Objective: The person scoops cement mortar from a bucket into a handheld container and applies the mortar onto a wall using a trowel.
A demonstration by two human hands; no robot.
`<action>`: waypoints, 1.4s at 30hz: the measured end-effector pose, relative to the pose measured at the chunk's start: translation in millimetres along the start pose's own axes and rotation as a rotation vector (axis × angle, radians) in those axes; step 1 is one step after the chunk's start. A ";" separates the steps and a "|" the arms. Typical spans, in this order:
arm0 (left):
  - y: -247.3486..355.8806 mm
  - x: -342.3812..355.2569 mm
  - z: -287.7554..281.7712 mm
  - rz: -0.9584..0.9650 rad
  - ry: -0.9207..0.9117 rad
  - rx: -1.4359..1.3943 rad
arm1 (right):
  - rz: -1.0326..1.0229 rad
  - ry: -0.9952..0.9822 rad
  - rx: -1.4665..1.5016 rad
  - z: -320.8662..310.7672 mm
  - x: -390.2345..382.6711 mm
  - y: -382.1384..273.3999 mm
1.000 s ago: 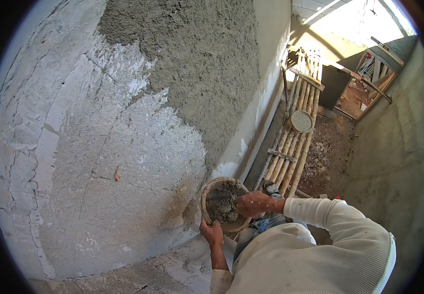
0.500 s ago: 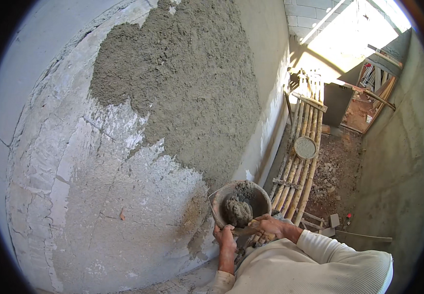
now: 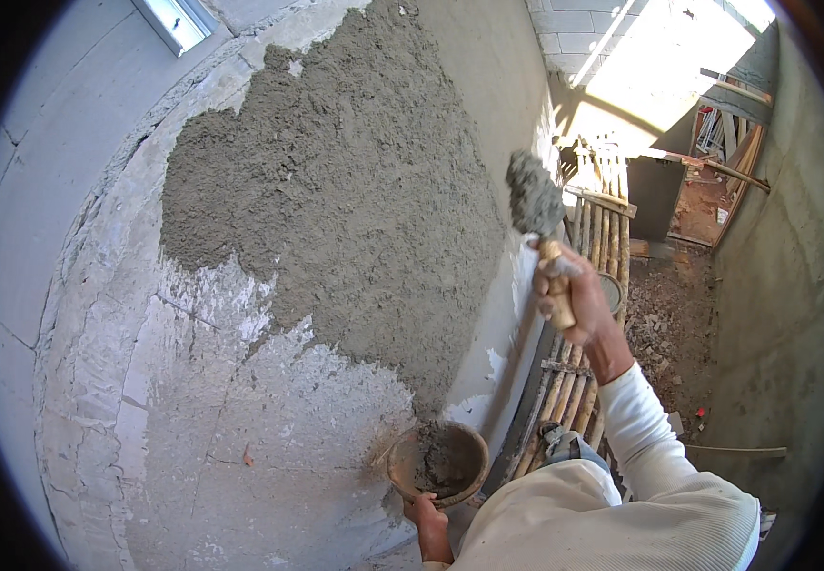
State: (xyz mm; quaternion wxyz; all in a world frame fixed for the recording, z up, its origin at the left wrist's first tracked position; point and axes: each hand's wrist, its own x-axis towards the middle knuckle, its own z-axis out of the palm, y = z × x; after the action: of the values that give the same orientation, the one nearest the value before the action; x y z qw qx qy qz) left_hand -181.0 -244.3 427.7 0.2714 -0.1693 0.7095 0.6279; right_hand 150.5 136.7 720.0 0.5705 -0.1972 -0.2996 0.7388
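Note:
My right hand (image 3: 578, 295) is raised and closed round the wooden handle of a trowel (image 3: 555, 262). A thick lump of wet grey mortar (image 3: 534, 195) covers the trowel's blade, which points up and away. Lower down, my left hand (image 3: 428, 521) grips the near rim of a round bucket (image 3: 474, 447), its fingers partly hidden by it. More mortar (image 3: 438, 457) lies inside the bucket, which is tilted close to the wall. On the wall (image 3: 269, 419) to my left, a large rough patch of grey mortar (image 3: 355, 200) covers the upper part; bare, flaking surface shows below.
A bamboo pole platform (image 3: 564, 395) runs along the wall, with a second round container (image 3: 612, 290) on it, partly behind my right hand. Rubble (image 3: 664, 324) covers the ground beside the platform. A grey wall (image 3: 764, 333) stands on the right, and a window frame (image 3: 176, 21) shows at upper left.
My right hand has swung up and away from the bucket, lifting the trowel with mortar on it. My left hand and the bucket have moved slightly lower.

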 end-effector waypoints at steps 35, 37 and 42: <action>42.6 -76.4 82.7 0.469 -0.377 0.747 | 0.445 -0.580 -1.656 -107.8 -117.5 246.9; 41.2 -86.9 91.6 0.590 -0.551 0.595 | 1.097 -0.383 -1.171 -109.7 -122.9 232.4; 35.1 -87.8 105.9 0.324 -0.644 0.341 | 1.173 -0.244 -0.393 -89.3 -154.2 220.4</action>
State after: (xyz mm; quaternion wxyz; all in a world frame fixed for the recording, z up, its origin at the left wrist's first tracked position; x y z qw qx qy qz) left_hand -113.3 -143.6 501.4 0.4016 0.1979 0.6998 0.5567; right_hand 89.1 -29.4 498.8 -0.0147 -0.3440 -0.3347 0.8772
